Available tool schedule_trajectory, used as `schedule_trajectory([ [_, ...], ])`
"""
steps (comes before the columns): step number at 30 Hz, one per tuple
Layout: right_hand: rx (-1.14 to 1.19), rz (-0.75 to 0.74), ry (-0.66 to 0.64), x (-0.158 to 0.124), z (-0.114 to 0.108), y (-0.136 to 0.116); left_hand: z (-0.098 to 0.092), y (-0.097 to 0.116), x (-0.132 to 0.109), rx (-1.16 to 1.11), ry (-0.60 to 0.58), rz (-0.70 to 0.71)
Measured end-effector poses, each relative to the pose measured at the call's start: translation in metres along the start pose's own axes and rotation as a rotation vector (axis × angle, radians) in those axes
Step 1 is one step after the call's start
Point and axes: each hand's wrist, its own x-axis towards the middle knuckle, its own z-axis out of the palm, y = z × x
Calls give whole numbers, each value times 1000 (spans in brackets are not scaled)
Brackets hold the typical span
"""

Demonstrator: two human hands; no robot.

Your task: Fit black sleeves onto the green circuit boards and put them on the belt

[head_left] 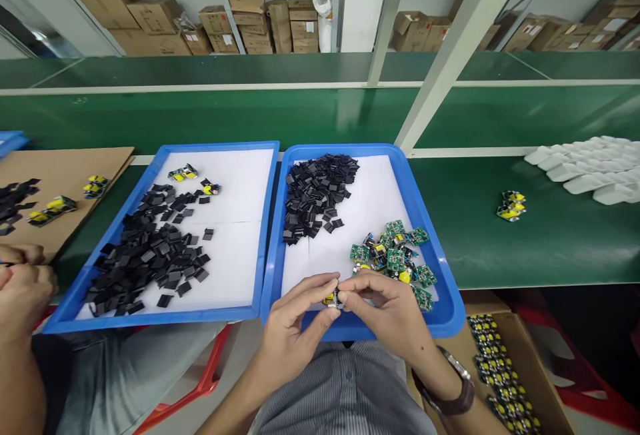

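Over the near edge of the right blue tray [370, 150], my left hand [295, 328] and my right hand [387, 312] meet, fingertips pinched. Between them is a small circuit board [331, 300] with a yellow part, mostly covered by the fingers. Both hands grip it, the left on its left side and the right on its right side. Just beyond my right hand lies a heap of green circuit boards [396, 260] with yellow and black components. Farther back in the same tray, a pile of small black pieces [317, 195] rests on white paper.
Left of me, another blue tray [270, 222] holds black pieces and a few boards. A co-worker's hands [23, 288] are at far left. Boards [511, 206] and white plastic trays [595, 167] stand on the green bench. An open carton [543, 355] of boards sits low at right.
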Motion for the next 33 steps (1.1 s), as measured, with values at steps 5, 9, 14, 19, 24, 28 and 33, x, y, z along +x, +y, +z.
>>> schedule_trajectory([
  [5,86,16,-5,-10,-1,0,-3,3,-2,149,63,57],
  [9,-9,-97,19,-25,4,1,1,6,-3,255,133,188],
  [14,-37,-91,2,-33,3,5,6,6,-5,311,136,295],
  [19,57,-68,-12,-29,2,7,5,-1,-7,287,142,341],
  [24,163,-34,-90,-21,3,5,5,-5,-9,240,133,339],
  [28,143,-16,-70,-23,7,5,7,-5,-7,256,197,344],
  [33,219,3,-66,-23,10,7,9,-3,-5,270,237,343],
])
